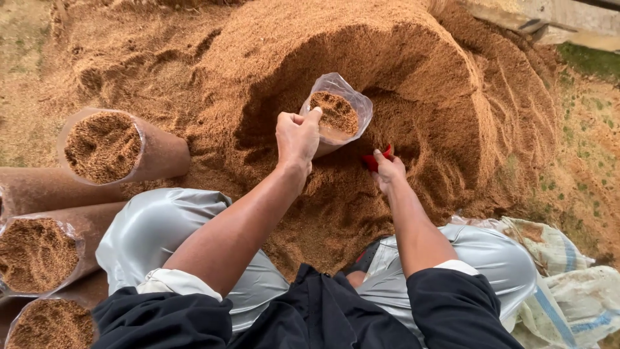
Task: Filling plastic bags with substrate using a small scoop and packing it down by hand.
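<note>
Pinching the rim of a clear plastic bag (337,115), the left hand (296,137) holds it upright in a hollow dug into the sawdust pile (413,64). Just right, the right hand (387,171) has its fingers closed around a red scoop (375,160). Filled bags (103,145) lie stacked well left; steep sawdust walls crowd the hollow.
</note>
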